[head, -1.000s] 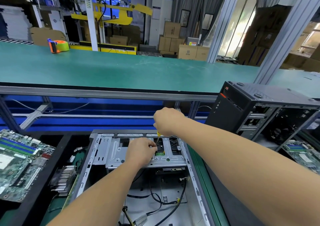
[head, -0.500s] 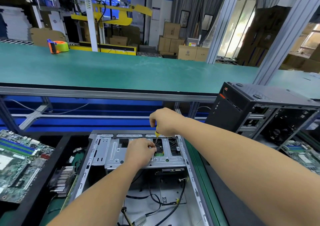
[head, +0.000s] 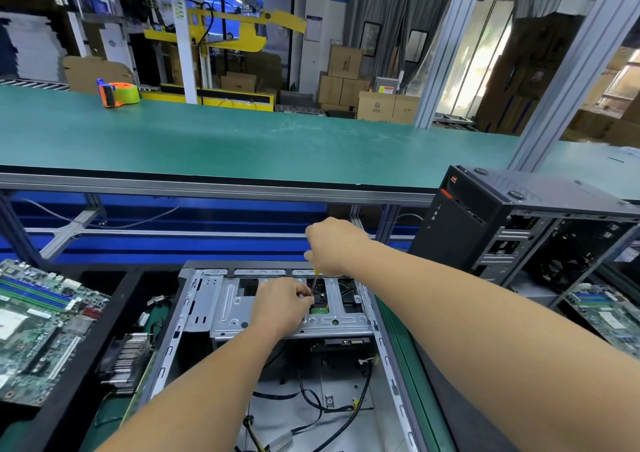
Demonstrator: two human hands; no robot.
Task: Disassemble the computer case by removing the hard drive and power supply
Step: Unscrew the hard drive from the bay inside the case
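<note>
Computer case (head: 194, 327): lies open on its side at near centre, loose cables (head: 322, 406) on its floor.
Drive cage (head: 228, 309): silver bracket across the far end of the case; the hard drive (head: 341, 342) sits under it, only its near edge showing.
Left hand (head: 280, 304): rests on the cage, fingertips pinched around the screwdriver shaft.
Right hand (head: 334, 247): fist wrapped around the screwdriver (head: 314, 283) handle, tool upright, tip down in the cage.
Left side: circuit board (head: 38, 327) and heatsink (head: 126, 361).
Right side: second case (head: 519, 223), standing.
Far tabletop (head: 242, 143): tape dispenser (head: 117, 93).
</note>
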